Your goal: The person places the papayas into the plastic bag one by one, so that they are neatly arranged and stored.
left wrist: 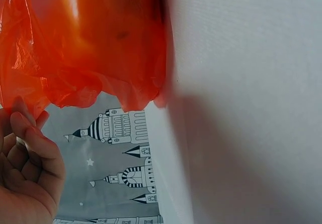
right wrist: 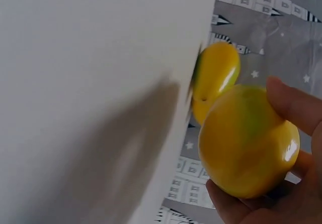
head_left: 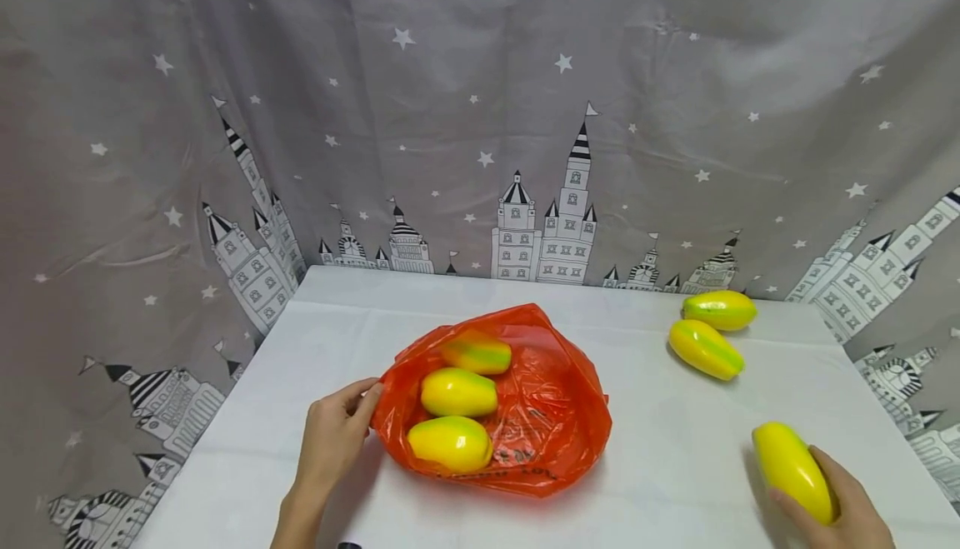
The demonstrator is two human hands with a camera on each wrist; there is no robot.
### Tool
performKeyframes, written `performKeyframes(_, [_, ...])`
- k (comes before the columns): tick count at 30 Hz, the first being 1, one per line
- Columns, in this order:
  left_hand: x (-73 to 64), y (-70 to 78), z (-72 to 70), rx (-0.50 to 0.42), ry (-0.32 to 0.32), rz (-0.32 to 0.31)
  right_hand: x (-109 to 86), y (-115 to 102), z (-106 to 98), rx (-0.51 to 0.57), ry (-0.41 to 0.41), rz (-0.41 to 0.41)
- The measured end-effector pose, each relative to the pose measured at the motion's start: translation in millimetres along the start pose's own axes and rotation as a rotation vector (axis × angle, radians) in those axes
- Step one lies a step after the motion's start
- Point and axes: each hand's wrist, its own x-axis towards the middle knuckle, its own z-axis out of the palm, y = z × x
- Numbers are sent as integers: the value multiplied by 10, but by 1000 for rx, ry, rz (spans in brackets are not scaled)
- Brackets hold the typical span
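Observation:
A red plastic bag lies with its mouth spread wide on the white table. Inside its left half rest three yellow papayas with green streaks, the nearest papaya at the front. My left hand pinches the bag's left rim between thumb and fingers; the left wrist view shows the thin crumpled edge at the fingertips. Off to the right, my right hand grips another papaya, thumb on one side and fingers on the other. The right wrist view shows this papaya end-on, held apart from the others.
Two more papayas lie at the back right of the table, one papaya behind the other papaya. A grey curtain printed with castles and stars hangs behind and beside the table. A small dark object shows at the bottom edge.

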Motion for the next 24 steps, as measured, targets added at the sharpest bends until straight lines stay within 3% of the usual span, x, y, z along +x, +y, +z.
performKeyframes(5, [-12,-7,-43,8,17,1,-80,-233,11,-6,1,-99])
performKeyframes(14, [-7,0,-4,-9,19,8,-164,-426,6,-19,-6,-128])
performKeyframes(24, [7,17,37,-13,16,10,-303,-542,-6,-10,76,-162])
